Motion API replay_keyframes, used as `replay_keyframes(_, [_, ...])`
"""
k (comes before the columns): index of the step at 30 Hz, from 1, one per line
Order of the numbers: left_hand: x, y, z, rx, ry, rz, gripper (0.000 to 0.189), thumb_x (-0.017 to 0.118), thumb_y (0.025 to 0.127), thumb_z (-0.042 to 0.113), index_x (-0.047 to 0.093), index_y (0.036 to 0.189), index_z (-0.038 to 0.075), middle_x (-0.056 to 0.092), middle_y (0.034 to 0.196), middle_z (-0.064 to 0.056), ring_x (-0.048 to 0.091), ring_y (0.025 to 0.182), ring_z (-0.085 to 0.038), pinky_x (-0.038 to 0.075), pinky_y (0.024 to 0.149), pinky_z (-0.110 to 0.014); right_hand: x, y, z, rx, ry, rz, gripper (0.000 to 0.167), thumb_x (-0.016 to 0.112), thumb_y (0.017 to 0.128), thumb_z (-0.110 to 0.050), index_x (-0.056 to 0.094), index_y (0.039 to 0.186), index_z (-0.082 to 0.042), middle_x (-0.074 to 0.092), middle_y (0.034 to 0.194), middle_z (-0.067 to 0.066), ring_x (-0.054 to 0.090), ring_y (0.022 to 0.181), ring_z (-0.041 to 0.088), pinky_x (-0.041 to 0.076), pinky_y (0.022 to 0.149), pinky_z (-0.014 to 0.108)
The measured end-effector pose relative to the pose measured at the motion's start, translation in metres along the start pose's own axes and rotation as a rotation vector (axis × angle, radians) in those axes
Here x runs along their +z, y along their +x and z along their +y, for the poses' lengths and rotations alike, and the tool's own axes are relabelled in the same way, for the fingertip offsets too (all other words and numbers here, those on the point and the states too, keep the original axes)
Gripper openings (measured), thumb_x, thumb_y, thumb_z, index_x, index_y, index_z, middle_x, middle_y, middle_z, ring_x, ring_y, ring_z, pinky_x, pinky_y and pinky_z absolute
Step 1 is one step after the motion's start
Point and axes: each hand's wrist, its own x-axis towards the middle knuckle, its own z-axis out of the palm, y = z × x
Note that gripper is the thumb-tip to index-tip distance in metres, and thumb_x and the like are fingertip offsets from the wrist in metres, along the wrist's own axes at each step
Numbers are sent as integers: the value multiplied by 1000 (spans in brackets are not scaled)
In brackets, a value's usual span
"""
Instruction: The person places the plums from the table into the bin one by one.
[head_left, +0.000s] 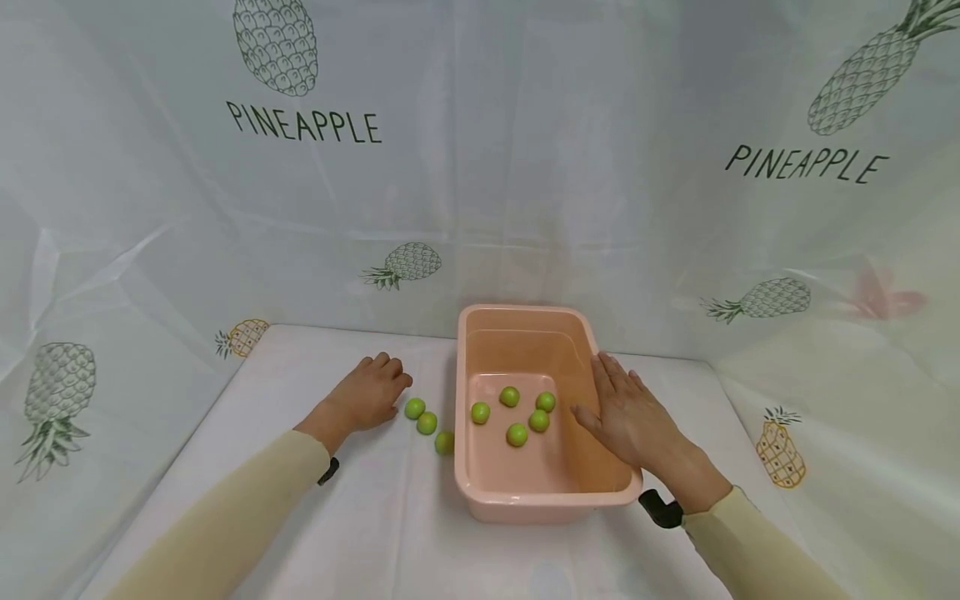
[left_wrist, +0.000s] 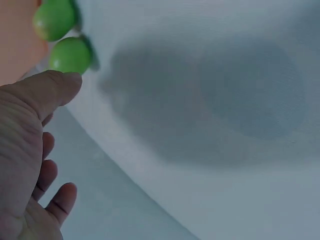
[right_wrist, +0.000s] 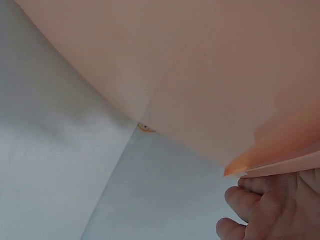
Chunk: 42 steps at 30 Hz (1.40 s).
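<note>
My left hand [head_left: 369, 392] hovers just left of three small round green fruits, its fingers loosely bent and nothing in its grasp. One green fruit [head_left: 415, 407] is nearest to it, another fruit [head_left: 427, 423] touches that one, and a darker green fruit [head_left: 444, 442] sits beside the basin. In the left wrist view, the thumb [left_wrist: 62, 90] overlaps the edge of a fruit [left_wrist: 71, 56]. My right hand [head_left: 633, 414] rests with straight fingers on the right rim of the pink plastic basin [head_left: 525, 498]. Several more green fruits [head_left: 517, 434] lie on the basin's floor.
A white-covered table [head_left: 360, 517] bears the basin and the loose fruits. Behind it hangs a pale sheet [head_left: 540, 167] printed with pineapples, meeting the table's back edge close to the basin's far end.
</note>
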Motion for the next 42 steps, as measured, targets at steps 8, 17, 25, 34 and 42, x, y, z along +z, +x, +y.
replay_keyframes(8, [8, 6, 7, 89, 87, 18, 48, 86, 85, 28, 66, 126, 11, 60, 120, -7, 53, 112, -28, 48, 97, -44, 2, 0, 1, -2, 7, 6, 82, 53, 107, -44, 27, 159, 14, 28, 167, 34, 28, 156, 49, 27, 123, 66])
replay_keyframes(17, [16, 13, 14, 134, 133, 40, 35, 83, 85, 24, 68, 114, 14, 60, 111, -4, 50, 102, -24, 47, 92, -39, 1, 0, 1, 1, 16, 6, 82, 54, 106, -43, 26, 160, 13, 27, 167, 33, 29, 156, 49, 26, 123, 66])
replay_keyframes(25, [20, 17, 15, 116, 144, 32, 23, 76, 89, 20, 67, 108, 12, 58, 104, -4, 49, 97, -25, 46, 89, -40, 1, 1, 0, 11, 20, -2, 82, 53, 107, -43, 26, 160, 13, 27, 168, 32, 28, 156, 48, 26, 123, 66])
replay_keyframes(34, [20, 15, -1, 17, 198, 191, 31, 68, 93, 27, 59, 113, 6, 58, 109, -10, 53, 102, -31, 47, 93, -47, 2, 1, 1, 15, 13, 0, 83, 52, 107, -44, 25, 161, 12, 27, 168, 31, 28, 157, 47, 26, 123, 66])
replay_keyframes(42, [22, 12, -13, 12, 228, 338, 39, 70, 91, 36, 56, 108, 4, 53, 100, -10, 51, 97, -32, 45, 93, -48, 2, 1, 3, 10, 11, -3, 83, 53, 107, -44, 25, 160, 12, 27, 168, 32, 29, 156, 47, 26, 123, 66])
